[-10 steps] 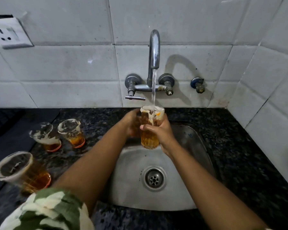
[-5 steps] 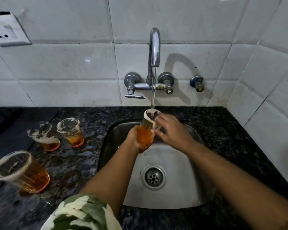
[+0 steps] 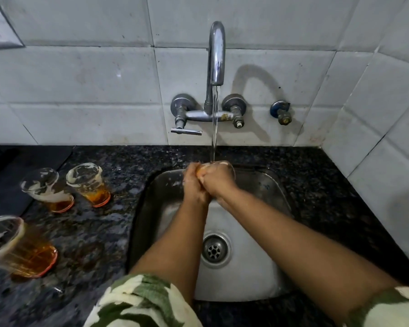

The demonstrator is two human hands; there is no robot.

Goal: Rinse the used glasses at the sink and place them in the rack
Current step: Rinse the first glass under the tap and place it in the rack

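Now both my hands wrap the glass point(image 3: 202, 170) under the water point(image 3: 214, 128); before, my right hand only touched its top. Three dirty glasses point(image 3: 88, 184) wait far to the left of my grip. My left hand point(image 3: 194, 185) and right hand point(image 3: 216, 179) press together around the glass, mostly hiding it, so I cannot tell its tilt. I see no writing anywhere.

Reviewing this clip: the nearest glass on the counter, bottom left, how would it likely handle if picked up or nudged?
The nearest glass looks like thin clear glass, so probably fragile. It flares from a narrow orange base to a wide rim, so a nudge near the top might tip it. Foam residue inside and the wet-looking granite counter suggest a slippery grip and easy sliding.
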